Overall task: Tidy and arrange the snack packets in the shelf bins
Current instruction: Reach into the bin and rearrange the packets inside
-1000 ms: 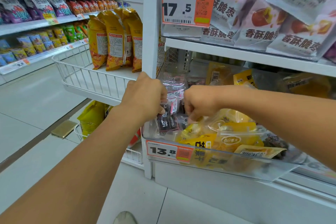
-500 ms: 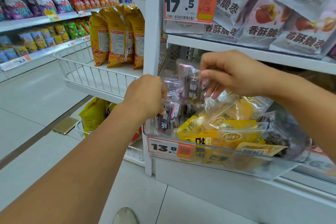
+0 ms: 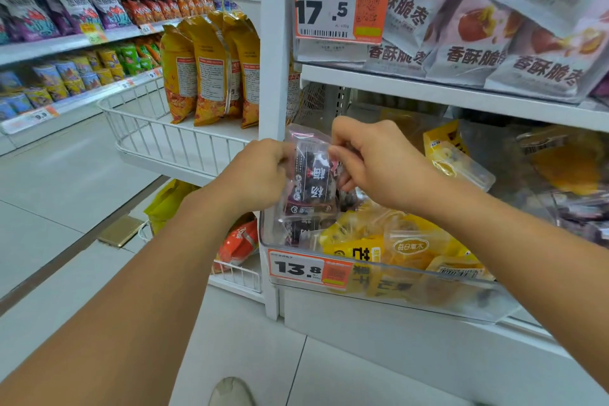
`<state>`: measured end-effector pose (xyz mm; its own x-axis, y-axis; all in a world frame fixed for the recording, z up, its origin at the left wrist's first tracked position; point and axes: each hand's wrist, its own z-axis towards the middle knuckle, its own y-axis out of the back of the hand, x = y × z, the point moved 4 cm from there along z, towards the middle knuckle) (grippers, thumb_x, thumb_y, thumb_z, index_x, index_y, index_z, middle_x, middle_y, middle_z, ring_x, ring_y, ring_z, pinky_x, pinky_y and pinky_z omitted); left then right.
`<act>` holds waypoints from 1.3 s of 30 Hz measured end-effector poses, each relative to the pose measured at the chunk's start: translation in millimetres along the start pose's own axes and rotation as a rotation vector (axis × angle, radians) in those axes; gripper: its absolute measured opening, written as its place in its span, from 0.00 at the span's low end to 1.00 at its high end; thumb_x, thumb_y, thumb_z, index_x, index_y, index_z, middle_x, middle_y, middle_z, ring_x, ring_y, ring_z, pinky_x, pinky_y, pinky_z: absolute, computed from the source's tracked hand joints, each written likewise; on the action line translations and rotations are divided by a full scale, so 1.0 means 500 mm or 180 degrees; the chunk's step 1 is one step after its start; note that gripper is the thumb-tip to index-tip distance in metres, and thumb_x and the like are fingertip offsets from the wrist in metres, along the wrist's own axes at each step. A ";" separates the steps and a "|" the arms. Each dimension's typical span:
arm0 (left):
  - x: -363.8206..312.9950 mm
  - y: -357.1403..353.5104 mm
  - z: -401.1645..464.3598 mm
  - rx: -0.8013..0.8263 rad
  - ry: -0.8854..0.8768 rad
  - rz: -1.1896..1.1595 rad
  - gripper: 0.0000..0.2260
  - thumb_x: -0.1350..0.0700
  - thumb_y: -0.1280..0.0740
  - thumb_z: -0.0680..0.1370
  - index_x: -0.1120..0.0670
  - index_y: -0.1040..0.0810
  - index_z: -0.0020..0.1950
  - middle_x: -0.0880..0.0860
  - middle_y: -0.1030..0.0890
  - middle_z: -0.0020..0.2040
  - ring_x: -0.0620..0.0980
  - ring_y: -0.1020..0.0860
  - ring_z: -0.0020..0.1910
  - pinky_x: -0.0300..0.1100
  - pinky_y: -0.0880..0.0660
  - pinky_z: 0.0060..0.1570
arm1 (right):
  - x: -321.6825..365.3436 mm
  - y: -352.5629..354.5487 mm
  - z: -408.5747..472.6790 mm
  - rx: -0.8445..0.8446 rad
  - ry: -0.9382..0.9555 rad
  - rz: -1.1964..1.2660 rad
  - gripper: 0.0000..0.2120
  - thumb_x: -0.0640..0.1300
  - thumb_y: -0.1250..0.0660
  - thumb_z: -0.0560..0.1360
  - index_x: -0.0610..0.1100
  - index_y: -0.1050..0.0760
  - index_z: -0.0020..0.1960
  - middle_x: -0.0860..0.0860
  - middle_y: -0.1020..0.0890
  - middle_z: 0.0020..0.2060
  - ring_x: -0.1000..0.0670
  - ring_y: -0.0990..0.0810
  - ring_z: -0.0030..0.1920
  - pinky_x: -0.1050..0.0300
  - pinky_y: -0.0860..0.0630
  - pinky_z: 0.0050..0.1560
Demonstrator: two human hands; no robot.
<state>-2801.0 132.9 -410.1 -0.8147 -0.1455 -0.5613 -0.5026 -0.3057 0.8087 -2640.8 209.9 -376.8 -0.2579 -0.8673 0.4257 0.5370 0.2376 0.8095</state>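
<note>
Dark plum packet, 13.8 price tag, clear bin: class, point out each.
dark plum packet (image 3: 311, 180), head view, printed front.
13.8 price tag (image 3: 298, 269), head view, black digits.
clear bin (image 3: 461, 301), head view, front wall.

Price tags and packet print

Upper tag (image 3: 342, 6) reads 17.5; bin tag (image 3: 308, 269) 13.8; far shelf tag (image 3: 41, 115) 9.9; white bags (image 3: 474, 56) read 香酥脆枣; yellow packet (image 3: 410, 245) 每日草木.

We see a shiny see-through plastic packet (image 3: 309, 181) in a clear, smooth plastic bin (image 3: 461, 303). The basket (image 3: 164, 138) is thin white wire. The floor (image 3: 49, 208) tiles look smooth and a bit shiny.
</note>
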 end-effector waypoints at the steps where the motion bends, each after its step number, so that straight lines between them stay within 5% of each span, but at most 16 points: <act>1: 0.002 -0.002 -0.001 0.0021 -0.0066 -0.0113 0.20 0.70 0.44 0.80 0.48 0.26 0.37 0.48 0.24 0.36 0.43 0.27 0.36 0.35 0.32 0.34 | 0.000 -0.002 -0.002 -0.0004 0.0027 -0.0007 0.08 0.41 0.38 0.82 0.41 0.31 0.45 0.47 0.20 0.33 0.57 0.17 0.31 0.46 0.18 0.33; 5: 0.005 -0.002 -0.007 -0.0071 -0.0199 -0.0475 0.14 0.55 0.48 0.86 0.51 0.23 0.58 0.49 0.23 0.43 0.46 0.26 0.39 0.42 0.32 0.40 | 0.005 -0.024 -0.018 0.0318 0.0073 -0.0288 0.10 0.42 0.35 0.81 0.44 0.31 0.42 0.48 0.19 0.34 0.54 0.16 0.33 0.49 0.19 0.36; 9: -0.002 0.002 -0.012 0.0095 0.0129 -0.0984 0.31 0.36 0.57 0.83 0.50 0.18 0.49 0.47 0.18 0.48 0.36 0.24 0.43 0.45 0.30 0.50 | -0.015 -0.048 -0.013 0.0983 -0.0361 -0.0002 0.11 0.42 0.30 0.78 0.39 0.25 0.39 0.48 0.16 0.33 0.56 0.16 0.33 0.58 0.19 0.37; 11: -0.003 0.005 -0.016 0.0419 0.0117 -0.0771 0.29 0.29 0.48 0.76 0.48 0.15 0.45 0.45 0.19 0.47 0.37 0.23 0.46 0.46 0.29 0.53 | -0.013 -0.066 -0.007 0.1183 -0.0320 -0.0458 0.11 0.42 0.28 0.76 0.40 0.22 0.36 0.50 0.18 0.29 0.56 0.20 0.30 0.58 0.24 0.36; 13: 0.002 0.004 -0.017 0.0650 -0.0347 0.0168 0.14 0.36 0.27 0.71 0.45 0.15 0.43 0.44 0.20 0.51 0.42 0.23 0.52 0.47 0.27 0.56 | -0.011 -0.087 -0.002 0.1246 -0.0463 -0.0396 0.10 0.41 0.27 0.75 0.39 0.21 0.37 0.53 0.20 0.26 0.55 0.20 0.29 0.59 0.25 0.33; 15: 0.002 -0.002 -0.021 0.0794 -0.0568 0.0867 0.11 0.45 0.19 0.66 0.45 0.16 0.43 0.45 0.22 0.56 0.46 0.25 0.57 0.49 0.27 0.59 | -0.013 -0.109 -0.001 0.1441 -0.0780 0.0158 0.11 0.39 0.29 0.77 0.35 0.22 0.38 0.53 0.21 0.24 0.50 0.16 0.29 0.61 0.23 0.28; 18: -0.023 -0.018 -0.020 0.0703 -0.0448 0.1573 0.17 0.39 0.20 0.63 0.44 0.17 0.45 0.44 0.23 0.60 0.51 0.29 0.61 0.52 0.28 0.58 | -0.015 -0.108 0.000 0.1931 -0.1173 0.0546 0.14 0.46 0.31 0.79 0.37 0.23 0.40 0.48 0.19 0.30 0.46 0.14 0.35 0.58 0.21 0.31; 22: -0.048 -0.030 -0.018 0.0561 -0.0256 0.2093 0.14 0.40 0.21 0.67 0.46 0.20 0.43 0.46 0.22 0.51 0.53 0.29 0.53 0.47 0.32 0.48 | 0.018 -0.008 -0.008 0.2451 -0.0870 -0.0494 0.35 0.74 0.35 0.67 0.45 0.19 0.56 0.50 0.16 0.45 0.51 0.16 0.45 0.51 0.17 0.48; 26: -0.047 -0.023 -0.017 0.0516 0.0139 0.2180 0.14 0.44 0.22 0.70 0.49 0.23 0.45 0.49 0.24 0.45 0.53 0.28 0.47 0.48 0.34 0.47 | 0.006 0.052 -0.059 0.3226 -0.0947 -0.1427 0.40 0.71 0.31 0.67 0.54 0.32 0.73 0.58 0.20 0.59 0.53 0.23 0.60 0.51 0.26 0.64; 32: -0.048 -0.038 -0.021 0.0601 -0.0039 0.1919 0.14 0.46 0.20 0.69 0.48 0.22 0.47 0.49 0.24 0.48 0.52 0.29 0.49 0.47 0.30 0.45 | -0.002 -0.014 -0.069 0.2797 -0.0534 -0.1516 0.16 0.60 0.28 0.72 0.53 0.27 0.52 0.59 0.28 0.38 0.56 0.27 0.39 0.59 0.32 0.36; 35: -0.027 -0.043 -0.026 0.0703 -0.0130 0.1678 0.17 0.45 0.21 0.69 0.48 0.22 0.51 0.50 0.26 0.52 0.53 0.28 0.53 0.52 0.24 0.52 | 0.002 -0.023 -0.064 0.2712 -0.0495 -0.1724 0.22 0.60 0.28 0.72 0.47 0.24 0.59 0.55 0.25 0.41 0.50 0.25 0.44 0.57 0.31 0.38; 39: -0.021 -0.046 -0.027 0.0678 -0.0372 0.1539 0.17 0.38 0.24 0.69 0.43 0.25 0.51 0.48 0.28 0.56 0.54 0.30 0.56 0.51 0.28 0.58 | 0.004 -0.048 -0.064 0.2096 -0.0054 -0.1669 0.16 0.52 0.25 0.68 0.46 0.28 0.33 0.53 0.26 0.30 0.49 0.26 0.34 0.53 0.29 0.34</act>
<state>-2776.7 128.9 -425.2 -0.9883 -0.1129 -0.1029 -0.1000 -0.0306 0.9945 -2628.8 188.5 -408.4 -0.3582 -0.9311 -0.0695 -0.2326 0.0169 0.9724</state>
